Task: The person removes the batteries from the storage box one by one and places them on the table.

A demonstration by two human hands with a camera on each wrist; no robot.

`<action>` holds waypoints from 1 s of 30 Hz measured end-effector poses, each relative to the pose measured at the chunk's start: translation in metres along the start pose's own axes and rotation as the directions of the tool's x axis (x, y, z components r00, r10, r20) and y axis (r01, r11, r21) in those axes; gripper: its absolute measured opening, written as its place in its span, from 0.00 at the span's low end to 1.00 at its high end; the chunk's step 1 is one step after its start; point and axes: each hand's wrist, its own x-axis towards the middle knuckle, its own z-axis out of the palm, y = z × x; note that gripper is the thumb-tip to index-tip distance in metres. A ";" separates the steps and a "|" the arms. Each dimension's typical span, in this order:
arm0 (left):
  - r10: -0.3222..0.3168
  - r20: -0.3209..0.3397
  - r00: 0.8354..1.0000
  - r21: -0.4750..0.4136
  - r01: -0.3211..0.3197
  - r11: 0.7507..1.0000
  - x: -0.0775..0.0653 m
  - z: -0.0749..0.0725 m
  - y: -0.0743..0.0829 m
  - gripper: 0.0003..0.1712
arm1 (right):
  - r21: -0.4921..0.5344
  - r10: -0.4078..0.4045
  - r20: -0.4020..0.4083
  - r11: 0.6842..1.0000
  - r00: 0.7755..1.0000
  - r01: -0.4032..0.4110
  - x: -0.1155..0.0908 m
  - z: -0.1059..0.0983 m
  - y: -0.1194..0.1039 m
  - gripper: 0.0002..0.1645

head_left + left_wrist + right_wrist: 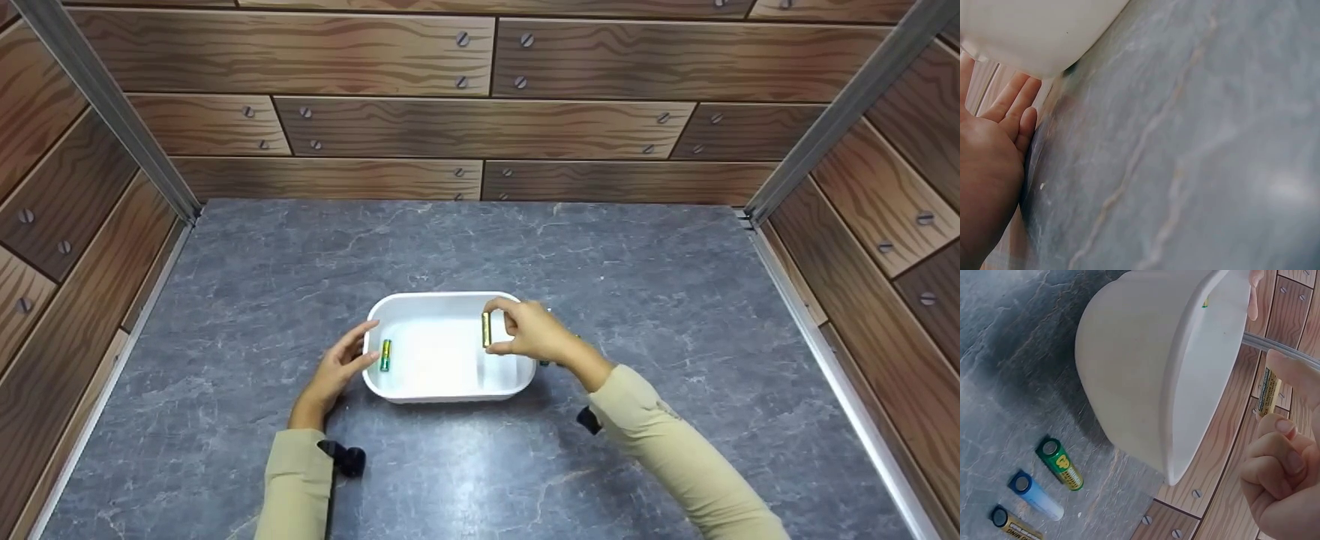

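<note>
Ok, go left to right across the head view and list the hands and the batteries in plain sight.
Left hand, green-and-yellow battery lying in the white tub, gold battery pinched in the fingertips, right hand.

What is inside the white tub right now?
A green-and-yellow battery lies in the white tub, near its left end. The right hand pinches a gold battery over the tub and covers part of its right end; whether anything lies beneath cannot be seen.
</note>
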 end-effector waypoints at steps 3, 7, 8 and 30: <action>0.006 0.001 1.000 -0.009 -0.006 1.000 0.000 0.000 0.000 0.33 | 0.004 -0.003 -0.009 1.000 1.000 0.003 -0.002 -0.001 0.003 0.31; 0.010 0.003 1.000 -0.027 -0.010 1.000 0.000 0.000 0.000 0.32 | 0.010 -0.010 -0.021 1.000 1.000 0.010 -0.004 -0.002 0.007 0.31; 0.007 0.003 1.000 -0.030 -0.007 1.000 0.000 -0.001 0.000 0.32 | 0.012 -0.010 -0.024 1.000 1.000 0.010 -0.005 -0.002 0.008 0.31; 0.026 0.001 1.000 -0.009 -0.026 1.000 0.000 0.000 -0.001 0.32 | 0.102 0.029 -0.042 0.994 0.999 -0.024 -0.023 -0.013 0.032 0.33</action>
